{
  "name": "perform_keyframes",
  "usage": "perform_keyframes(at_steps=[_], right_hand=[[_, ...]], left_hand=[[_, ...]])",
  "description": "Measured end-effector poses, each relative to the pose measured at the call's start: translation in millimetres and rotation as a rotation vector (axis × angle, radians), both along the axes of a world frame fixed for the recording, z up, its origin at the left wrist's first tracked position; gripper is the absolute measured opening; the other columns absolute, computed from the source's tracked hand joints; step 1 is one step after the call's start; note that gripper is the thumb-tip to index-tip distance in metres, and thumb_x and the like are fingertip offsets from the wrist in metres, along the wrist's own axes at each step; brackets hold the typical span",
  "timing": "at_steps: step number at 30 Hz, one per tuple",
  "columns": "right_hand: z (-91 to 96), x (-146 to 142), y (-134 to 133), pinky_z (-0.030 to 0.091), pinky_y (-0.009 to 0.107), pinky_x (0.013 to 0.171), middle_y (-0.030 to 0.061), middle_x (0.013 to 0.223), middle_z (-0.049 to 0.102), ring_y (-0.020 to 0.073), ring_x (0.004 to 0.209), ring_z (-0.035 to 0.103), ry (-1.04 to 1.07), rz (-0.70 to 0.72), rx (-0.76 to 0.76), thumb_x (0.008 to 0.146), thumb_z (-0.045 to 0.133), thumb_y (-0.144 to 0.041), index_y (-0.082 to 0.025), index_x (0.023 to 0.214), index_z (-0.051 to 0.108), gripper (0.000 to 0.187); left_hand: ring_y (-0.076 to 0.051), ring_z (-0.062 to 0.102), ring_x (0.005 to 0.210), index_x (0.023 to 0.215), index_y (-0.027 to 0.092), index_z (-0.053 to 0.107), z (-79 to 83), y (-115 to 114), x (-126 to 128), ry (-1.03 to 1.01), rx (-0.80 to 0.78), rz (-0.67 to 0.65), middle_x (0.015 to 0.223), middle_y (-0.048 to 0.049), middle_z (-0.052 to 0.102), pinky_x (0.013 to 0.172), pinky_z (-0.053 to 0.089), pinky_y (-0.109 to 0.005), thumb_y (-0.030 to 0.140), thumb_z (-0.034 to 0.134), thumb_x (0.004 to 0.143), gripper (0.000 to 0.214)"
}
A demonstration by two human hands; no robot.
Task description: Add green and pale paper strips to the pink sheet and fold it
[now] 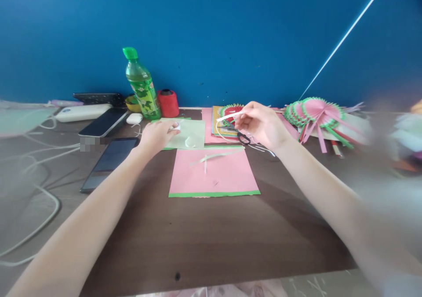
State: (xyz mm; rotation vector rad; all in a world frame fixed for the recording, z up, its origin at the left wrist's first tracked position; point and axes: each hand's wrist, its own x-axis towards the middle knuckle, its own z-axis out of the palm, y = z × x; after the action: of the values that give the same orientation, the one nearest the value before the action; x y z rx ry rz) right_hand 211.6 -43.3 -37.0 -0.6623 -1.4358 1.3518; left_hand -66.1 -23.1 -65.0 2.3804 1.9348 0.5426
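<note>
My right hand is closed in a pinch on a thin white strip, which curls down to the left above the papers. My left hand rests over a pale green sheet, its fingers closed around a small white thing that is mostly hidden. Below both hands lies a pink sheet with green bands along its near and far edges. Two pale strips lie across it, one a long narrow strip near the far edge.
Behind my left hand stand a green bottle and a red thread spool. Phones and white cables lie left. Folded pink-and-green paper fans lie right, and a paper stack sits against the blue wall.
</note>
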Motion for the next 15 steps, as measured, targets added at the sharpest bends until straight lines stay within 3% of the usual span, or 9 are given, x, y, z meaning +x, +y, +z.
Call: perform_keyframes(at_steps=[5, 8, 12, 15], right_hand=[[-4.0, -4, -3, 0.046, 0.027, 0.064, 0.0009, 0.07, 0.06, 0.0119, 0.065, 0.057, -0.084, 0.066, -0.001, 0.075, 0.059, -0.026, -0.018, 0.072, 0.053, 0.011], [-5.7, -5, -4, 0.045, 0.027, 0.063, 0.0014, 0.069, 0.06, 0.0123, 0.065, 0.057, -0.115, 0.057, 0.0, 0.075, 0.06, -0.027, -0.017, 0.071, 0.053, 0.013], [-7.5, -6, -5, 0.044, 0.025, 0.063, 0.002, 0.07, 0.061, 0.0114, 0.065, 0.057, -0.234, 0.052, 0.067, 0.079, 0.056, -0.027, -0.016, 0.072, 0.054, 0.013], [-8.1, -9, -9, 0.045, 0.025, 0.068, 0.0023, 0.072, 0.061, 0.0112, 0.069, 0.057, -0.384, 0.078, 0.121, 0.081, 0.054, -0.028, -0.016, 0.074, 0.055, 0.014]], left_hand=[[-0.018, 0.053, 0.064, 0.109, 0.017, 0.056, -12.0, 8, -5, -0.161, -0.092, -0.088, 0.068, -0.0035, 0.061, 0.062, 0.033, -0.024, 0.033, 0.046, 0.08, 0.035], [-0.02, 0.055, 0.078, 0.116, 0.014, 0.052, -13.3, 9, -3, -0.143, -0.066, -0.126, 0.085, -0.0083, 0.064, 0.071, 0.037, -0.026, 0.03, 0.045, 0.079, 0.041], [-0.025, 0.049, 0.103, 0.095, 0.011, 0.063, -2.3, 4, 8, -0.113, 0.046, -0.164, 0.105, -0.013, 0.061, 0.092, 0.031, -0.035, 0.028, 0.039, 0.082, 0.032], [-0.018, 0.055, 0.089, 0.097, 0.017, 0.063, 13.3, -8, 24, -0.319, -0.089, -0.219, 0.102, -0.0059, 0.063, 0.08, 0.04, -0.028, 0.038, 0.035, 0.085, 0.037]])
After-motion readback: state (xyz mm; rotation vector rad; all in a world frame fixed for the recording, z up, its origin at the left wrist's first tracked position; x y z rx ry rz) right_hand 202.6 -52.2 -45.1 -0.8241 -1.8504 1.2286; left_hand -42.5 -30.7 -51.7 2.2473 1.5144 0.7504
